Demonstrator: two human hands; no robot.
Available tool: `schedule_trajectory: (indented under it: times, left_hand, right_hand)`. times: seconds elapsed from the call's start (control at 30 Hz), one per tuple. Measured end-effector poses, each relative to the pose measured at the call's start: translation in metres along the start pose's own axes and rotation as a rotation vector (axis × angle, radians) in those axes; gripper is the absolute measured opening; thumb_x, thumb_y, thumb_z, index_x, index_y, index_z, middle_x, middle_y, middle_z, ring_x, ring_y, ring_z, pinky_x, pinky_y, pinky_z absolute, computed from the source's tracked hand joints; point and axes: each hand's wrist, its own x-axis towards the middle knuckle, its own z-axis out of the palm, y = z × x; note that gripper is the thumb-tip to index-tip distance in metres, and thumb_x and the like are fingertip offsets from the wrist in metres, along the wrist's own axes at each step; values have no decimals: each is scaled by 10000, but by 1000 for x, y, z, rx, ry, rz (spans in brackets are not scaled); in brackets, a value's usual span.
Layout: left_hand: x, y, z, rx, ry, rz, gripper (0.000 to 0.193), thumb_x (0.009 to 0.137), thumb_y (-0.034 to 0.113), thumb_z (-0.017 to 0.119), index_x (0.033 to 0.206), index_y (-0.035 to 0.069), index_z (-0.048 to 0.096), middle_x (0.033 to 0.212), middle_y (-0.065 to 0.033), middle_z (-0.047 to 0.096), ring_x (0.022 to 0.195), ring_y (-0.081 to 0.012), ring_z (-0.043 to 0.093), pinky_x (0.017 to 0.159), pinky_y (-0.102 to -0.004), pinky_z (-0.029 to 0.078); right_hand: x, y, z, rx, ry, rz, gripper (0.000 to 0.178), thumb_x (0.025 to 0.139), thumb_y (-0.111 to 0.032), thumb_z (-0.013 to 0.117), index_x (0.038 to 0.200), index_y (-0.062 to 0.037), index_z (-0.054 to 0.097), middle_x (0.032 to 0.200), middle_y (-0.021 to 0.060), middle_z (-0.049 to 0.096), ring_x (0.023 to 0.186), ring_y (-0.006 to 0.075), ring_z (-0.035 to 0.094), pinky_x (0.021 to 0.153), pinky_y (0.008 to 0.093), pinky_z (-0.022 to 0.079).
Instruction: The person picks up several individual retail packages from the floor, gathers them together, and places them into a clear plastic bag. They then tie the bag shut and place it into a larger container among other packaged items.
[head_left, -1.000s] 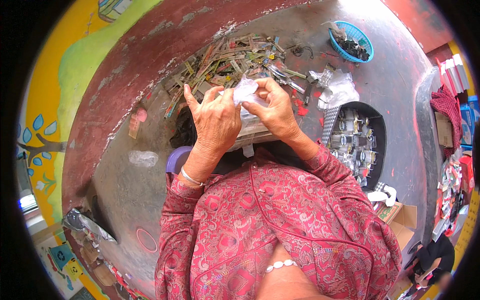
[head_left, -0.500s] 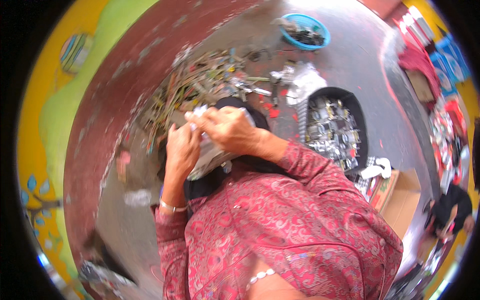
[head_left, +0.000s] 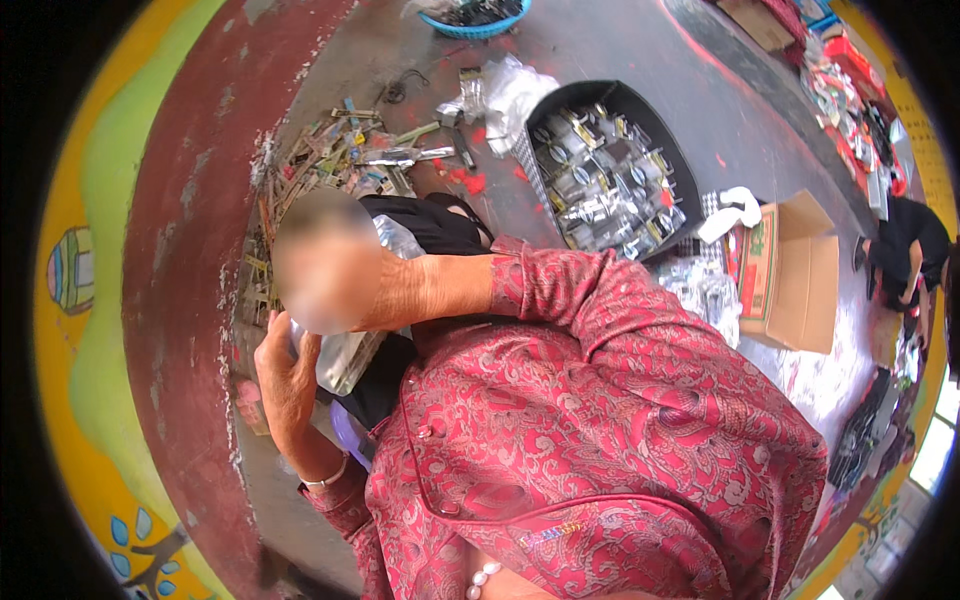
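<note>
A clear plastic bag [head_left: 345, 362] with something pale inside hangs over my lap, between my two hands. My left hand [head_left: 287, 383] is closed, thumb and fingers pinching the whitish upper edge of the bag. Across the top of it reaches my right hand [head_left: 335, 268]; a blurred patch covers its fingers, so their grip does not show. Another crumpled part of clear plastic [head_left: 398, 240] shows beyond my right wrist. Dark cloth [head_left: 430, 222] covers my legs under the bag.
A black basket [head_left: 680, 165] full of small clear packs stands ahead on the right, an open cardboard box [head_left: 808, 285] beside it. Loose strips and scraps [head_left: 335, 150] lie ahead. A blue basket [head_left: 480, 30] is farther off, and a person [head_left: 915, 250] is at far right.
My view has tilted and turned, so the baskets sit higher and further left. Both hands with the bag now appear lower and further left. The right hand's fingers have become blurred.
</note>
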Motion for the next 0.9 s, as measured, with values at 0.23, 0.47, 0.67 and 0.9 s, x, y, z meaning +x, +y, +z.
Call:
schedule_trajectory:
  times: [0.23, 0.47, 0.67, 0.9]
  left_hand:
    - [4, -9, 7, 18, 105, 13, 173, 876, 76, 499, 985, -47, 554, 854, -77, 575, 790, -151, 507, 850, -289, 361]
    - [8, -13, 19, -228, 232, -116, 176, 895, 140, 487, 829, -15, 539, 697, 47, 436, 633, -50, 366, 533, -213, 299]
    - [7, -23, 6, -355, -14, -119, 276, 915, 227, 466, 784, -4, 542, 689, 10, 511, 677, -76, 452, 621, -225, 370]
    - [12, -45, 13, -525, -71, -100, 335, 893, 267, 507, 995, -45, 578, 892, -47, 610, 823, -99, 535, 755, -244, 424]
  right_hand:
    - [1, 8, 8, 360, 164, 113, 191, 682, -111, 575, 863, -55, 603, 662, 67, 574, 680, 238, 577, 648, 358, 427]
    - [5, 25, -2, 1444, -197, 771, 404, 693, 10, 581, 1097, 16, 563, 795, 78, 624, 713, 115, 583, 668, 241, 472]
    - [7, 21, -2, 1663, -317, 904, 479, 732, -20, 613, 1182, 56, 470, 924, 113, 624, 817, 168, 603, 774, 265, 465]
    - [11, 7, 1, 1285, -277, 730, 252, 771, -16, 603, 1017, 34, 584, 888, 80, 625, 793, 108, 581, 713, 217, 463]
